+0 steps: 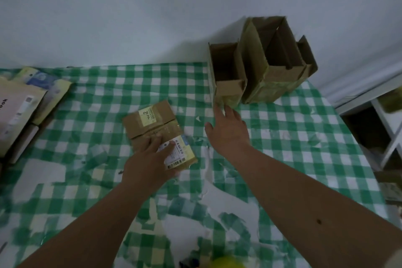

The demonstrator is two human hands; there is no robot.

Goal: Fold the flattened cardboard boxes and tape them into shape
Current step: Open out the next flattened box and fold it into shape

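Note:
A small flattened cardboard box (152, 125) with a yellow sticker and a white barcode label lies in the middle of the green checked table (304, 137). My left hand (150, 159) holds its near end, thumb on the label and fingers on the cardboard. My right hand (228, 130) hovers with straight fingers, their tips at the foot of a small folded box (228, 76) that stands open at the top. A larger folded box (278, 59) stands just right of it, against the wall.
A pile of flattened boxes and printed packets (28, 102) lies at the table's left edge. White shelving (385, 128) stands past the right edge. The tablecloth is torn in white patches near me. A yellow object (226, 262) shows at the bottom edge.

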